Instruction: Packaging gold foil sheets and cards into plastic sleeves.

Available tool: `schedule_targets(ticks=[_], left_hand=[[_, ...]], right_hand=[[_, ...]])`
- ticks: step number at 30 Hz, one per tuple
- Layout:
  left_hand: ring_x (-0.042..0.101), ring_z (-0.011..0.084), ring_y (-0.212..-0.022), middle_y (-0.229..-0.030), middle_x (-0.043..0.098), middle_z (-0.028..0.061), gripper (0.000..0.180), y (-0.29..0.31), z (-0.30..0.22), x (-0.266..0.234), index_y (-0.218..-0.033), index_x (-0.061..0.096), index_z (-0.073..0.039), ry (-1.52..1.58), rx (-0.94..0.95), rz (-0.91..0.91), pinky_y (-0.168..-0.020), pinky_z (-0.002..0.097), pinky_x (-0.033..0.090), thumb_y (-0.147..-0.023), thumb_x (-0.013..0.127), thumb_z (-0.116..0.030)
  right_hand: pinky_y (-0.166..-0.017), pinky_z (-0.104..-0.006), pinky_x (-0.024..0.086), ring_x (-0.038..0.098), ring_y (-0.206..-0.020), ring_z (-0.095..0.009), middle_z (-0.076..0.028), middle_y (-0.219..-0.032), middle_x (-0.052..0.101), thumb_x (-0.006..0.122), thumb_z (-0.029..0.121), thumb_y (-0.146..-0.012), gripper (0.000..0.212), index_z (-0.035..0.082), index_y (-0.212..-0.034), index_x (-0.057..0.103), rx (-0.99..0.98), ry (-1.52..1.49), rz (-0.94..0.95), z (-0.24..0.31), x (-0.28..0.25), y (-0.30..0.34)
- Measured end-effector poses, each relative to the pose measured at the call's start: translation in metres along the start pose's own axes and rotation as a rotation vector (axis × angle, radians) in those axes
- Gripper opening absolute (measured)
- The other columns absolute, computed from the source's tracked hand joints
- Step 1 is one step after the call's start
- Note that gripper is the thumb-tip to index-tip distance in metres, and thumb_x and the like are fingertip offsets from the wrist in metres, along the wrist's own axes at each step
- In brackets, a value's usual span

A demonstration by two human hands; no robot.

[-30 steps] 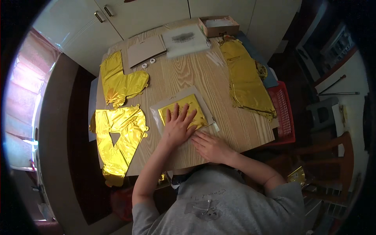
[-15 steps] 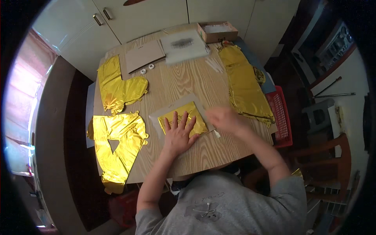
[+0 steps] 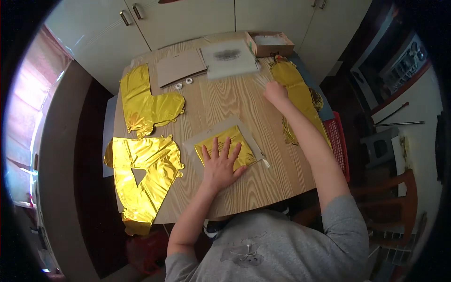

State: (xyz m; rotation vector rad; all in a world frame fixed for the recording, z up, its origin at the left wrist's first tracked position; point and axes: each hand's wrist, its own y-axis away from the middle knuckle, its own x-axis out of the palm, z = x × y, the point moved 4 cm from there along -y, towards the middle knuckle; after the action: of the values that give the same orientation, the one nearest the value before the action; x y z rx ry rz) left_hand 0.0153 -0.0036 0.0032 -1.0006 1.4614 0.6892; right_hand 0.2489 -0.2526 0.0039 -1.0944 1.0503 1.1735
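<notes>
Gold foil packet (image 3: 247, 149) with small dark print (image 3: 221, 144)

Tbl (image 3: 225, 101) ctr, toward near edge: foil pkt (image 3: 235, 134) on or in flat bag (image 3: 223, 126) (can't tell which), L hand (image 3: 221, 171) on pkt. L side: front foil pc (image 3: 157, 157), rear foil pc (image 3: 145, 105) just behind. Far edge, L to R: boards (image 3: 181, 68), plastic sheets (image 3: 230, 61), box (image 3: 277, 50) near corner; 2 rolls (image 3: 189, 81) before boards. R side: foil pile (image 3: 298, 84), R hand (image 3: 276, 91) by its L edge. Basket (image 3: 336, 141) past R edge.

Gold foil pieces (image 3: 295, 80) on wooden table (image 3: 225, 101)
</notes>
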Motion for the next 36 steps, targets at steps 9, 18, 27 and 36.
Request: schedule_targets(ticks=[9, 18, 27, 36], left_hand=[[0.021, 0.0453, -0.139, -0.149, 0.034, 0.0143, 0.081, 0.0, 0.004, -0.004, -0.14, 0.041, -0.013, 0.085, -0.029, -0.012, -0.106, 0.0691, 0.011, -0.077, 0.059, -0.061], [0.046, 0.0318, -0.128, -0.125, 0.056, 0.0105, 0.027, 0.003, -0.003, -0.002, -0.1, 0.058, -0.007, 0.243, 0.239, -0.158, -0.107, 0.0601, 0.027, -0.082, 0.066, -0.025], [0.048, 0.0317, -0.125, -0.123, 0.057, 0.0101, 0.015, 0.004, -0.006, -0.004, -0.09, 0.059, -0.008, 0.252, 0.232, -0.185, -0.106, 0.059, 0.03, -0.083, 0.064, -0.02], [0.045, 0.031, -0.128, -0.127, 0.055, 0.0086, 0.024, 0.003, -0.007, -0.003, -0.104, 0.061, -0.011, 0.234, 0.236, -0.098, -0.108, 0.0584, 0.026, -0.084, 0.064, -0.024]], right_hand=[[-0.072, -0.0414, 0.054, 0.068, -0.083, -0.031, -0.016, -0.083, 0.068, 0.062, 0.016, -0.078, 0.015, 0.005, -0.085, 0.068, -0.126, -0.069, 0.076, 0.027, -0.034, 0.057], [-0.065, -0.0352, 0.053, 0.066, -0.074, -0.026, -0.011, -0.087, 0.065, 0.06, 0.008, -0.081, 0.01, 0.006, -0.09, 0.064, -0.464, -0.734, 0.124, 0.036, -0.062, 0.274], [-0.066, -0.0373, 0.053, 0.064, -0.074, -0.029, -0.011, -0.083, 0.061, 0.063, 0.011, -0.081, 0.011, 0.007, -0.091, 0.066, -0.417, -0.696, 0.086, 0.059, -0.029, 0.311], [-0.066, -0.0385, 0.054, 0.063, -0.074, -0.03, -0.011, -0.083, 0.059, 0.063, 0.015, -0.084, 0.014, 0.007, -0.094, 0.061, -0.43, -0.441, -0.127, 0.046, -0.015, 0.279]])
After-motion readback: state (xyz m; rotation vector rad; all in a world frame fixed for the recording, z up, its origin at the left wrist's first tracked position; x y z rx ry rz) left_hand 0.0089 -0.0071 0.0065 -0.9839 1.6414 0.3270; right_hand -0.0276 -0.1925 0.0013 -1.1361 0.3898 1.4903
